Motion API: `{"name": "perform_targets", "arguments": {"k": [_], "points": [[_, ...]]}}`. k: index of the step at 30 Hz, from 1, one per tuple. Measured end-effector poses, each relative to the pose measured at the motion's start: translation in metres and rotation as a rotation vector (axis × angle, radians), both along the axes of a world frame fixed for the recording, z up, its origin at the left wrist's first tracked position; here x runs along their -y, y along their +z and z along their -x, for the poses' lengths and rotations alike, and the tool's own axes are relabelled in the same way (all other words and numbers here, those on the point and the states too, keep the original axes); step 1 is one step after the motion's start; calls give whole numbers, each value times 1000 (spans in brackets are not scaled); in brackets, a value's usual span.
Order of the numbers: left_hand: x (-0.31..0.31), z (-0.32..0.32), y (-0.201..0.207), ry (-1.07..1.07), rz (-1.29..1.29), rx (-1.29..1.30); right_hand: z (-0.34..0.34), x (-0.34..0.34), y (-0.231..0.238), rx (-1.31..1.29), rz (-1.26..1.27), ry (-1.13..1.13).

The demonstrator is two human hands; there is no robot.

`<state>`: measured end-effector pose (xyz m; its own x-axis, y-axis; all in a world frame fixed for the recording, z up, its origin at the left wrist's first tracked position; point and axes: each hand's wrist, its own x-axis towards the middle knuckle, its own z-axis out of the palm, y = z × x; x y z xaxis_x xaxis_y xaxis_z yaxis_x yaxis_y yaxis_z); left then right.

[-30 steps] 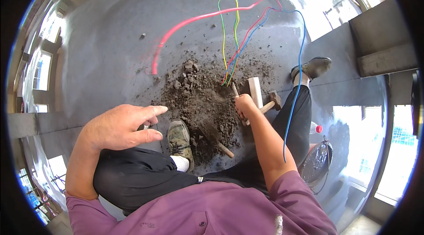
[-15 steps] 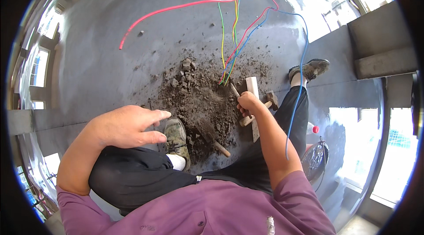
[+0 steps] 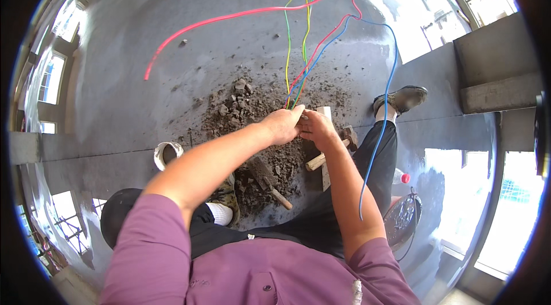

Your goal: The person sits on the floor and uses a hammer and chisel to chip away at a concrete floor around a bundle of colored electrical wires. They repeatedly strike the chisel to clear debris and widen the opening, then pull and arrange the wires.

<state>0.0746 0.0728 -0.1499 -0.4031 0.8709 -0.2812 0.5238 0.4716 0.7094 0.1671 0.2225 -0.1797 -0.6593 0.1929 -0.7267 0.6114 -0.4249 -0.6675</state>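
Hands [image 3: 281,127] have come together beside coloured wires [image 3: 294,83].

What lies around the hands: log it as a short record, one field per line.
Left hand: against the right hand, by the lower end of the wires; grip hidden
Right hand: fingers bent; anything held is unclear
Wire colours: red, blue, yellow, green
Ground: dark loose rubble around and below the hands
Tools: wooden-handled trowel on the rubble; hammer beside the right forearm
Far right: red-capped bottle, dark bucket
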Motion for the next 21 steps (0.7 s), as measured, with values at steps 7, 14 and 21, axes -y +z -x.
{"name": "perform_targets", "arguments": {"k": [7,14,21], "points": [[-32,-3,-39,354,-223,-71,-22,-23,4,-19,-317,-118],[-14,32,-45,446,-214,311,-99,-41,-61,577,-920,-158],[-4,28,-55,462,-200,435,-108,-27,-75,616,-783,-191]]}}
